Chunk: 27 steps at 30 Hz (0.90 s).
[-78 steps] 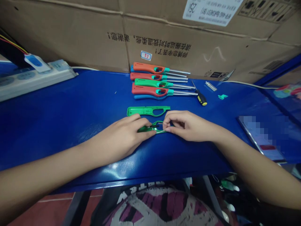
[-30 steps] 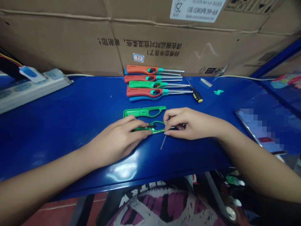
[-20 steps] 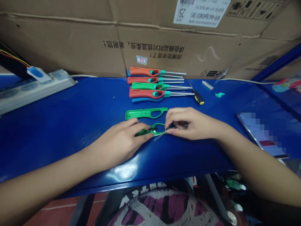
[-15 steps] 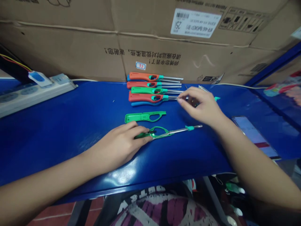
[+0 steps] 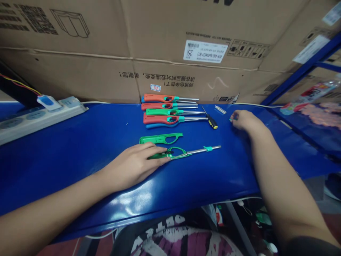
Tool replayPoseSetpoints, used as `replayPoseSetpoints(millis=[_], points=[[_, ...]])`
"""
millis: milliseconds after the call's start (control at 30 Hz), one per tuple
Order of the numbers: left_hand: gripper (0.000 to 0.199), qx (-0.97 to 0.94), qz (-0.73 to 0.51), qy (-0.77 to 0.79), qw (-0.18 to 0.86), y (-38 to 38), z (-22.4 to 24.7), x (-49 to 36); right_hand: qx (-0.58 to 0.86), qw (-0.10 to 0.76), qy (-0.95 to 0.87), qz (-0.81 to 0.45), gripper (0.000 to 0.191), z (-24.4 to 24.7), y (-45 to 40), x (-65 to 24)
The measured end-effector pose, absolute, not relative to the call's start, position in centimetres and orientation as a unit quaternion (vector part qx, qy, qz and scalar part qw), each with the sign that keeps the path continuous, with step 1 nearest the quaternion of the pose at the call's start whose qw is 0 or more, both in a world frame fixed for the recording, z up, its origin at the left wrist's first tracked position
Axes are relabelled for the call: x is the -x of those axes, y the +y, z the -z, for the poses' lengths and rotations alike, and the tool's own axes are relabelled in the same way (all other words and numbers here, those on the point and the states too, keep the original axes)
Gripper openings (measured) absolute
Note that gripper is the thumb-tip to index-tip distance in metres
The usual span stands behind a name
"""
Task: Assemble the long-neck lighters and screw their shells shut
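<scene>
Your left hand (image 5: 135,163) has thumb and fingers clamped on the open green half-shell (image 5: 157,156), which lies on the blue tabletop (image 5: 199,181) just in front of you. Your right hand (image 5: 243,119) is out to the right, fingers curled round the small teal piece (image 5: 231,120); the piece is mostly hidden, so I cannot tell whether you have it gripped or are only touching it. The step in hand looks like picking up that piece while you steady the half-shell. Lifting it calls for a light fingertip pinch, and the left hand needs to stay quiet, since the parts lying in an open shell could easily shift. The half-shell is thin, glossy plastic with an oval trigger loop, and a slim, shiny metal tube (image 5: 198,151) reaches out from its front end, with a teal collar (image 5: 207,149) near the tip. The matching green half (image 5: 151,139) lies just beyond, hollow side showing, with moulded ribs and a similar loop. Farther back, lighters (image 5: 161,118) with smooth, gently curved handles and straight metal barrels lie side by side, near a black-and-yellow screwdriver (image 5: 212,122). Behind them stands creased, matte brown cardboard (image 5: 93,80), while the tabletop reflects a bright glare.
</scene>
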State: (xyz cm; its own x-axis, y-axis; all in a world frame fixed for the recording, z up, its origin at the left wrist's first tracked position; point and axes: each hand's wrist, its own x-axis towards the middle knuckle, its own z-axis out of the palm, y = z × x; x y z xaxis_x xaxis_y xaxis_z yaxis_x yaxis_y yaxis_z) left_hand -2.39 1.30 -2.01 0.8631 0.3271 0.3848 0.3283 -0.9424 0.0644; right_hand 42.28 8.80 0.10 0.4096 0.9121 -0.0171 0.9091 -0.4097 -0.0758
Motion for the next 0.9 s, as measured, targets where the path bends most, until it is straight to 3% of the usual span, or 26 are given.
replayPoseSetpoints(millis=[133, 400, 600, 900], points=[[0.034, 0.965, 0.200, -0.169, -0.002, 1.2, 1.9, 2.3, 0.822, 0.088, -0.561, -0.033, 0.010, -0.8, 8.6, -41.5], [0.032, 0.943, 0.268, -0.188, -0.055, 1.1, 1.6, 2.0, 0.670, 0.223, -0.706, -0.063, 0.026, -0.5, 7.0, -34.1], [0.030, 0.931, 0.281, -0.221, -0.075, 1.3, 1.6, 2.1, 0.568, 0.133, -0.806, -0.101, 0.026, 0.8, 4.5, -28.5], [0.027, 0.929, 0.275, -0.224, -0.104, 1.2, 1.8, 1.9, 0.593, 0.047, -0.801, -0.074, 0.045, -0.5, 4.3, -30.0]])
